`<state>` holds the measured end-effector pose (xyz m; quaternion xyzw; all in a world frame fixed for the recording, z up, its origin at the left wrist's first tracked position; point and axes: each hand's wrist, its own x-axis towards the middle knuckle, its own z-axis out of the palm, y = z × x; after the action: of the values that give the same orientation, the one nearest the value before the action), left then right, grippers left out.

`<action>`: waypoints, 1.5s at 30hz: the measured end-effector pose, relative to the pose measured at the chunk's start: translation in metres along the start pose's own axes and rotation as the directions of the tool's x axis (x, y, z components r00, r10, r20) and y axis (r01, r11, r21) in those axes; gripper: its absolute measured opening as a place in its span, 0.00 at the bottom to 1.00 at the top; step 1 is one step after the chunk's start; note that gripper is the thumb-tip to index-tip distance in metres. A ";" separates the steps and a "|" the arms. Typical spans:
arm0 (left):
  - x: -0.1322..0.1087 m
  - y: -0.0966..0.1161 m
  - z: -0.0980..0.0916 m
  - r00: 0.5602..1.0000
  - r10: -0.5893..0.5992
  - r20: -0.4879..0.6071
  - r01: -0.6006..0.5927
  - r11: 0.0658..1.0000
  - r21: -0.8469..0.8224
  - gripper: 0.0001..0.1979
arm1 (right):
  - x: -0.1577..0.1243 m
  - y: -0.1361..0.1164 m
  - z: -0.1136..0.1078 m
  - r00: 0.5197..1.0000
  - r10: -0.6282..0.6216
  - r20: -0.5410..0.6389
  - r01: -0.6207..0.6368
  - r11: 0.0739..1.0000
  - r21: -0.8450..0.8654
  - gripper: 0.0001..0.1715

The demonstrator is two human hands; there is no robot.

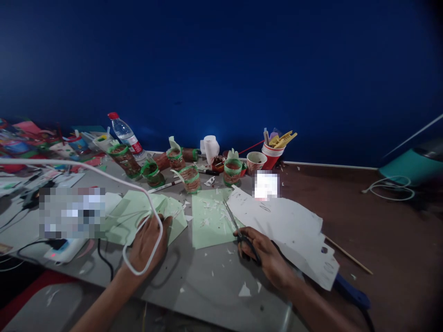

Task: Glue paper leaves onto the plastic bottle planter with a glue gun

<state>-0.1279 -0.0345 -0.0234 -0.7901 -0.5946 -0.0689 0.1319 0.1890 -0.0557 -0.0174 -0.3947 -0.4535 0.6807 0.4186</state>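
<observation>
My right hand (pixel 266 256) is closed around the black handles of a pair of scissors (pixel 238 230), whose blades point away over a light green paper sheet (pixel 209 219). A large white paper sheet (pixel 290 230) lies just right of that hand. My left hand (pixel 147 244) rests on the grey table (pixel 204 286), fingers curled against the edge of another folded green paper (pixel 138 214). A white cable loop (pixel 152 216) hangs in front of the left hand. Small paper scraps are scattered around both hands.
Several green-rimmed brown paper cups (pixel 190 177) stand in a row behind the sheets, with a water bottle (pixel 126 136), a tissue roll (pixel 211 147) and a red cup of yellow clips (pixel 273 152). A white device (pixel 65 249) sits left. A thin stick (pixel 348 254) lies right.
</observation>
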 end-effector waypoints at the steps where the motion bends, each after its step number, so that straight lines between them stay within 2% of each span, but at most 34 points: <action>1: -0.001 0.000 0.000 1.000 0.024 0.006 -0.024 0.999 0.026 0.19 | 0.000 0.000 0.000 1.000 -0.008 0.006 0.008 1.000 0.001 0.35; 7: -0.003 0.001 0.005 0.999 0.044 0.026 -0.046 0.996 0.080 0.25 | 0.001 -0.002 0.002 1.000 -0.008 -0.002 0.008 1.000 0.006 0.35; 14: -0.002 0.005 0.005 0.996 0.041 0.084 -0.046 0.997 0.061 0.23 | 0.000 0.000 0.001 1.000 0.005 -0.001 -0.005 1.000 0.010 0.35; 23: -0.017 0.015 0.006 0.996 0.071 0.049 -0.070 0.998 -0.006 0.21 | 0.000 -0.007 0.004 1.000 0.000 -0.021 0.000 1.000 0.011 0.37; 29: -0.030 0.006 0.013 0.992 0.083 -0.099 -0.091 0.992 -0.088 0.22 | 0.001 -0.006 0.005 0.999 -0.001 -0.032 0.002 0.999 0.033 0.37; 32: -0.038 -0.003 0.014 0.989 0.086 -0.122 -0.101 0.987 -0.121 0.21 | 0.000 -0.006 0.005 0.999 0.011 -0.034 -0.010 0.999 0.035 0.37; 38: -0.037 -0.006 0.011 0.991 0.091 -0.102 -0.100 0.991 -0.088 0.20 | 0.001 -0.005 0.005 1.000 0.012 -0.020 -0.011 0.999 0.045 0.35; 45: -0.028 -0.004 0.018 0.998 0.036 -0.042 -0.039 0.997 -0.069 0.21 | 0.001 -0.005 0.005 0.999 -0.004 -0.036 0.005 0.999 0.034 0.35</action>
<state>-0.1410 -0.0541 -0.0473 -0.8038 -0.5739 -0.1032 0.1177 0.1852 -0.0550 -0.0110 -0.3986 -0.4353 0.6802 0.4346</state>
